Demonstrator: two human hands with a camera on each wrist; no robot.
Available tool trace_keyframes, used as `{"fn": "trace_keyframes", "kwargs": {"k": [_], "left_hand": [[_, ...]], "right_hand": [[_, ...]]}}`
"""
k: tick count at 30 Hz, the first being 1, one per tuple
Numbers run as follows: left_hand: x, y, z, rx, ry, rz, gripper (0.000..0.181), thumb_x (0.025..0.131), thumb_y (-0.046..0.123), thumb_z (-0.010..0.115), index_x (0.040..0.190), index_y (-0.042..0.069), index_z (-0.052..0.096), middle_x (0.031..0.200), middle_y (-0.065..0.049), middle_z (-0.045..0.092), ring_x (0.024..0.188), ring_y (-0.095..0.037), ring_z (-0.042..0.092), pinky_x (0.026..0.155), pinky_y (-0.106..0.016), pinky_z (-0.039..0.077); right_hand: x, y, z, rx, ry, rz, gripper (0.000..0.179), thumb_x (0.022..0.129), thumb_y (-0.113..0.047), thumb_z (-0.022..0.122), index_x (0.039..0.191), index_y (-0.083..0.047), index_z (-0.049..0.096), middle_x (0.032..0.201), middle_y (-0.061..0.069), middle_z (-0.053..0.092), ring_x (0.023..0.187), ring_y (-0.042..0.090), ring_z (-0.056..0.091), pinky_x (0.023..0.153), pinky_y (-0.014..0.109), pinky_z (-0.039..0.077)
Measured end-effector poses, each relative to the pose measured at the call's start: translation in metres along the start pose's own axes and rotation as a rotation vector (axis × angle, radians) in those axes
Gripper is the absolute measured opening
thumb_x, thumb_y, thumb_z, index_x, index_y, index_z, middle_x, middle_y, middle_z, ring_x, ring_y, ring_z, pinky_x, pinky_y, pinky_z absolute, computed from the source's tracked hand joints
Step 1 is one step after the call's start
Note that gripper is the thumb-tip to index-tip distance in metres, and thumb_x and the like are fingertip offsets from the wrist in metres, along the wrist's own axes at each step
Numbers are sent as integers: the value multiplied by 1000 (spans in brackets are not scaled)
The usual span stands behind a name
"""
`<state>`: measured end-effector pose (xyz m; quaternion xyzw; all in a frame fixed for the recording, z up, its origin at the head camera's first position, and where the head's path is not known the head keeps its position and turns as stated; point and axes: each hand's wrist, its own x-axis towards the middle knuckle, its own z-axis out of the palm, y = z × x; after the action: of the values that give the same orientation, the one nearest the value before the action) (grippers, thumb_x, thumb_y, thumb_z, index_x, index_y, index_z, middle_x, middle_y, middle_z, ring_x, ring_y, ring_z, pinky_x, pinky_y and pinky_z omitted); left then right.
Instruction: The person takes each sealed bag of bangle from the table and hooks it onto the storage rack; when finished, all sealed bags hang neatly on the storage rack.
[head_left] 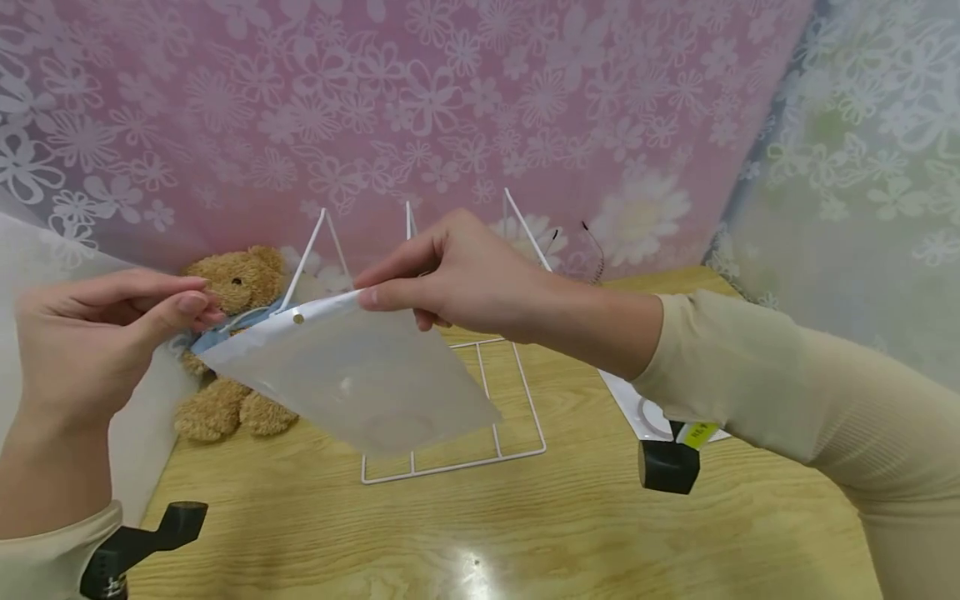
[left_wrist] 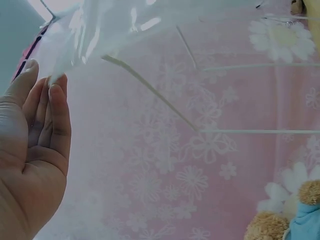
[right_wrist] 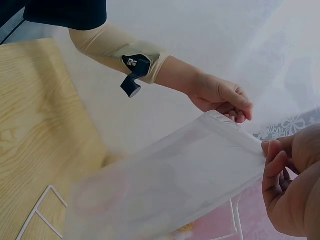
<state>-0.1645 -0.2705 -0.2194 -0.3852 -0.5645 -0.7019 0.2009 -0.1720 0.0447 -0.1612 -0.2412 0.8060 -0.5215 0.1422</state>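
My right hand (head_left: pixel 480 279) pinches the top edge of a translucent plastic bag (head_left: pixel 375 375) between thumb and fingers. The bag hangs tilted above the table, with a small gold snap (head_left: pixel 297 318) on its white top band. A faint ring outline (right_wrist: pixel 102 192) shows on its lower part in the right wrist view. By the bag's left corner is my left hand (head_left: pixel 97 342), with thumb and fingertips close together in the head view. The left wrist view shows a gap between the left thumb (left_wrist: pixel 25 80) and the bent fingers, whose tips are right at the bag's edge.
A white wire rack (head_left: pixel 453 475) stands on the wooden table (head_left: pixel 360 542) behind the bag. At left sits a teddy bear (head_left: pixel 232 279) in blue. A flat white item with a ring (head_left: pixel 654 417) lies under my right forearm. Floral curtains (head_left: pixel 450 100) hang behind.
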Motion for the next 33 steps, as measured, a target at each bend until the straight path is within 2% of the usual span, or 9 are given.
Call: {"fn": "trace_keyframes", "kwargs": {"k": [5, 9, 19, 24, 29, 33], "left_hand": [[-1, 9, 4, 51, -23, 13, 15, 82, -29, 59, 97, -32, 61, 94, -22, 75, 80, -25, 76, 79, -27, 63], [-2, 14, 8, 88, -40, 13, 17, 82, -28, 61, 98, -31, 61, 96, -21, 75, 82, -23, 76, 78, -24, 62], [-4, 16, 19, 44, -78, 11, 19, 77, -28, 66, 95, -33, 61, 93, -23, 75, 80, -24, 76, 73, -24, 63], [-5, 16, 21, 58, -85, -1, 19, 78, -27, 66, 95, -33, 61, 93, -23, 75, 79, -23, 76, 72, -24, 63], [-6, 14, 20, 26, -104, -3, 19, 78, -28, 65, 96, -33, 60, 93, -24, 75, 80, -25, 76, 73, -25, 63], [-8, 13, 19, 42, -90, -8, 19, 77, -28, 65, 95, -33, 61, 92, -23, 75, 78, -24, 76, 70, -23, 62]], "right_hand": [[10, -4, 4, 4, 7, -20, 12, 90, -21, 77, 101, -19, 81, 89, 0, 76, 59, 17, 54, 46, 22, 36], [17, -6, 8, -11, 4, -18, 11, 89, -22, 78, 99, -21, 82, 90, -3, 77, 61, 18, 57, 47, 22, 34], [29, -11, 20, -64, -14, 9, 14, 90, -22, 76, 104, -21, 81, 90, -4, 76, 58, 16, 57, 44, 22, 30], [32, -10, 21, -75, 10, -4, 13, 90, -22, 77, 102, -20, 81, 85, -4, 76, 56, 15, 56, 42, 23, 27], [36, -6, 20, -66, 18, -6, 12, 90, -21, 76, 101, -20, 81, 88, -5, 76, 58, 16, 57, 42, 23, 28], [38, -4, 21, -68, 10, 3, 12, 89, -21, 77, 101, -20, 81, 92, -6, 76, 59, 17, 58, 43, 23, 28]]}}
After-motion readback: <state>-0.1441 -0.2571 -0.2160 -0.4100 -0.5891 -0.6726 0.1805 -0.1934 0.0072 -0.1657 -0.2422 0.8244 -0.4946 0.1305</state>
